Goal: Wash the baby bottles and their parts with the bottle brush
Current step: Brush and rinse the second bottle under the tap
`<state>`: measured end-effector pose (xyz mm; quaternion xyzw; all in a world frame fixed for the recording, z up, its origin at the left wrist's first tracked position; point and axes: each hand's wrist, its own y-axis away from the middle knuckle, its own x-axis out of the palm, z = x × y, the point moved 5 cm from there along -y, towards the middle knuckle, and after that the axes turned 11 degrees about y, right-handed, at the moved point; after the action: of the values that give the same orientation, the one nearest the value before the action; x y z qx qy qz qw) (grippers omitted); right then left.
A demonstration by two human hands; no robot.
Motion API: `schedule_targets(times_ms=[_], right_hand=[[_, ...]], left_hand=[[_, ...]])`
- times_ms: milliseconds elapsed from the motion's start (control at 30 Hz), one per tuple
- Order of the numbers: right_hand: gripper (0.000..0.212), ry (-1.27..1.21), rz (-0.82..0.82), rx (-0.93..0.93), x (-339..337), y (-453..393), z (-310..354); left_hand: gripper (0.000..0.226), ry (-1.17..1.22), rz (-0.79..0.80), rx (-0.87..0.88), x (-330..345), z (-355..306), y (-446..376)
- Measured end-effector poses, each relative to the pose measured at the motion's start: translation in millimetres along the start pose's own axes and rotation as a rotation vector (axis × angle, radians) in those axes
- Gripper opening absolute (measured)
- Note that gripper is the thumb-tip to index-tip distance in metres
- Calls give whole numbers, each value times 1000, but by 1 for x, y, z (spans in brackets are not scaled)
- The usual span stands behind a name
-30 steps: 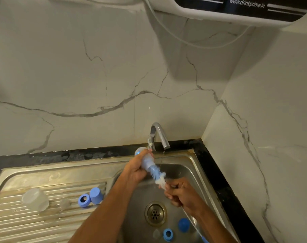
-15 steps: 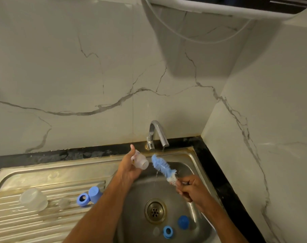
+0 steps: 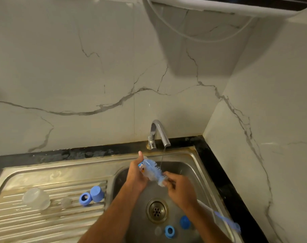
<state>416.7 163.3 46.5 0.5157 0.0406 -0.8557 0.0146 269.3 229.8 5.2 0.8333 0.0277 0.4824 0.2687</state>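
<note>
My left hand (image 3: 136, 174) grips a small clear baby bottle (image 3: 144, 168) with a printed label, held over the sink basin (image 3: 187, 170). The blue bristles of the bottle brush (image 3: 155, 170) sit inside and against the bottle. My right hand (image 3: 180, 190) holds the brush by its handle, whose blue end (image 3: 227, 222) sticks out behind my wrist. A thin stream of water falls from the tap (image 3: 158, 133) just right of the bottle.
On the drainboard (image 3: 49, 218) lie a clear cap (image 3: 36, 198), a clear teat (image 3: 66, 202), a blue ring (image 3: 85, 199) and a blue cap (image 3: 97, 193). In the basin near the drain (image 3: 156, 210) lie a blue cap (image 3: 184, 222), a blue ring (image 3: 169, 231) and a clear teat (image 3: 158, 230).
The brush was inside the bottle, came out half a second ago, and is now back in the bottle. My hands have come together again.
</note>
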Motion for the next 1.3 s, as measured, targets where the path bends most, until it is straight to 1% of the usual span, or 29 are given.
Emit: schedule_targets(times_ms=[33, 100, 133, 167, 200, 267, 300, 433, 533, 633, 733, 800, 833, 900, 933, 1033, 1100, 1167, 1233, 1300], right_hand=[[18, 30, 29, -4, 5, 3, 8], [12, 109, 65, -20, 18, 14, 24], [12, 135, 69, -8, 21, 18, 32], [14, 139, 61, 28, 22, 17, 35], [15, 132, 39, 81, 20, 12, 35], [15, 95, -14, 184, 10, -4, 34], [14, 91, -18, 205, 8, -9, 34], [13, 159, 90, 191, 23, 5, 38], [13, 166, 113, 200, 23, -2, 37], [11, 120, 46, 248, 6, -22, 38], [9, 160, 116, 208, 15, -6, 42], [11, 155, 154, 226, 19, -1, 39], [12, 157, 146, 237, 16, -8, 37], [14, 131, 59, 254, 3, -23, 38], [15, 116, 31, 261, -3, -27, 40], [12, 134, 34, 249, -5, -25, 41], [11, 136, 31, 260, -5, -22, 38], [11, 119, 21, 286, -5, -25, 38], [11, 104, 8, 283, -6, -25, 44], [10, 119, 41, 254, -2, -19, 50]], left_hand=[[53, 3, -8, 20, 3, -1, 2], [50, 0, -158, 72, -2, -6, 3], [54, -9, -233, 110, -6, -8, 4], [63, 23, -267, 127, -8, -6, 4], [66, 66, -283, 149, -7, -4, 4], [59, 71, -363, 204, -4, 1, 13], [57, 55, -398, 214, -5, 4, 14], [56, 103, -456, 241, -11, 0, 16], [45, 109, -440, 249, -4, -1, 15], [31, 69, -416, 281, 6, 9, 20], [27, 155, -377, 283, 3, 5, 19], [28, 162, -347, 287, 3, 1, 16], [29, 147, -321, 298, 5, 3, 16], [32, 127, -266, 305, 8, 11, 19], [37, 140, -227, 301, 7, 14, 18], [60, 124, -120, 330, 10, 3, 13], [69, 101, -87, 326, 16, -2, 11], [63, 132, -123, 324, 16, -1, 11], [57, 145, -236, 325, 8, 3, 10], [54, 193, -331, 280, 0, 7, 8]])
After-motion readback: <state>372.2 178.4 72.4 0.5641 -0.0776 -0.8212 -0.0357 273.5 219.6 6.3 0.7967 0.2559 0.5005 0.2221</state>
